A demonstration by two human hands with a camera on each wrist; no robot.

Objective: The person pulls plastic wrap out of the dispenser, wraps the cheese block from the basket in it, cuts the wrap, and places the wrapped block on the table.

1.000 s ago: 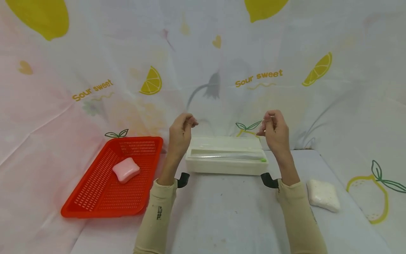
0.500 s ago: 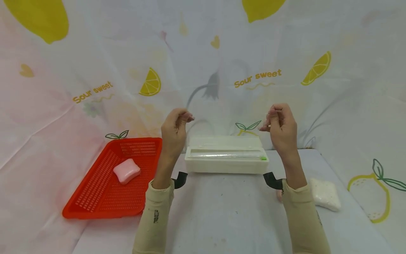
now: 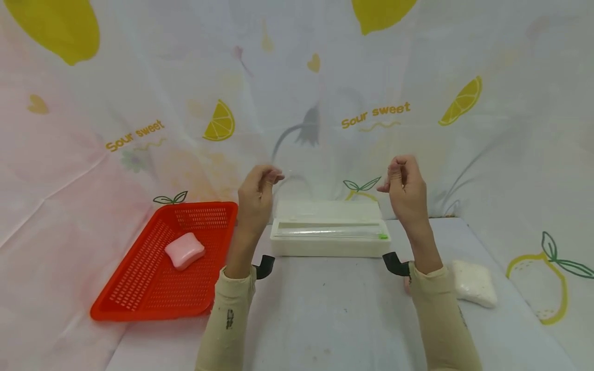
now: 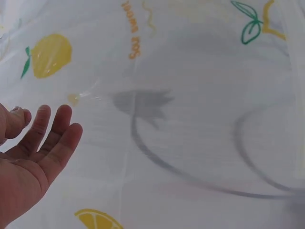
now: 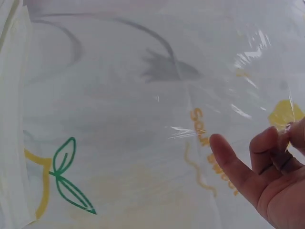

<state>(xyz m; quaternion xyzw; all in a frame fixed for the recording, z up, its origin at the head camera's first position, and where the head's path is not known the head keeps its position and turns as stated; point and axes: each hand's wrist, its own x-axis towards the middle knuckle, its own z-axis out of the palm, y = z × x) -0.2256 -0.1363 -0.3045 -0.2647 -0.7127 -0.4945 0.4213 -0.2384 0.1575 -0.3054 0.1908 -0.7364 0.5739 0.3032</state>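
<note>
A thin clear sheet of cling film (image 5: 252,55) spans the space between my raised hands, showing mostly as glints in the wrist views. My left hand (image 3: 254,203) pinches one corner between thumb and index finger, the other fingers loosely bent. At the opposite corner my right hand (image 3: 408,198) pinches the film the same way. Below and between the hands, on the table, stands a white cling film dispenser (image 3: 329,249) with its lid (image 3: 329,210) raised at the back. A shiny film roll (image 3: 325,232) lies inside. The film's lower edge is hard to make out.
To the left is a red plastic basket (image 3: 153,313) holding a pink pillow-shaped block (image 3: 184,251). A white block (image 3: 474,283) lies on the table (image 3: 325,319) at right. Something pink (image 3: 407,284) shows partly behind the right sleeve. A lemon-print cloth (image 3: 297,77) hangs behind.
Both hands first moved up and apart, the right more so. Since then they have come down slightly, the right hand drifting a little inward. Both keep their pinch on the film.
</note>
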